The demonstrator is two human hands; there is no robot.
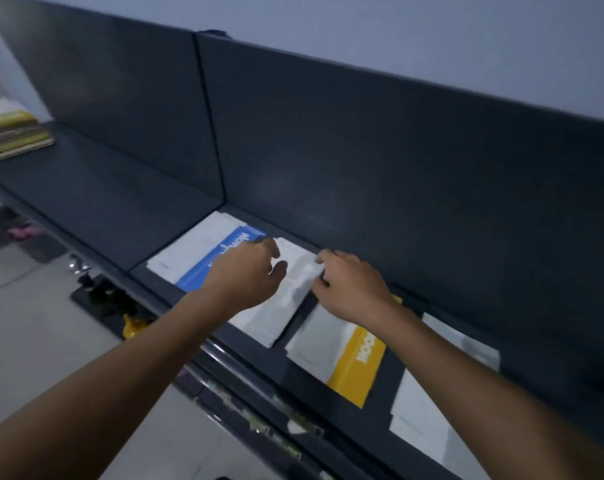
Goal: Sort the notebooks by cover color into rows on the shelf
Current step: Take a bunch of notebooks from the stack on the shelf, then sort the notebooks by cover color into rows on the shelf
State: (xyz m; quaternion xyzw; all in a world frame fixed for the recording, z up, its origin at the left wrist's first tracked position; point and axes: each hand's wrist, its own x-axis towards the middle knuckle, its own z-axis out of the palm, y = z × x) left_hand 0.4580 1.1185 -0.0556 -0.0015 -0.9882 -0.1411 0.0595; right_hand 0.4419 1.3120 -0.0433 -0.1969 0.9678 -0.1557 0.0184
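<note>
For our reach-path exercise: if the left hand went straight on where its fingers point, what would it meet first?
The white notebook, right before the left hand; whether they already touch is unclear.

The white notebook (269,323) is blurred, and its top is covered by the left hand (248,271) and the right hand (352,289). Part of the blue notebook (224,247) is hidden by the left hand. The yellow notebook (359,362) is partly hidden under the right hand. The stack of books (13,133) is cut off by the left edge.
</note>
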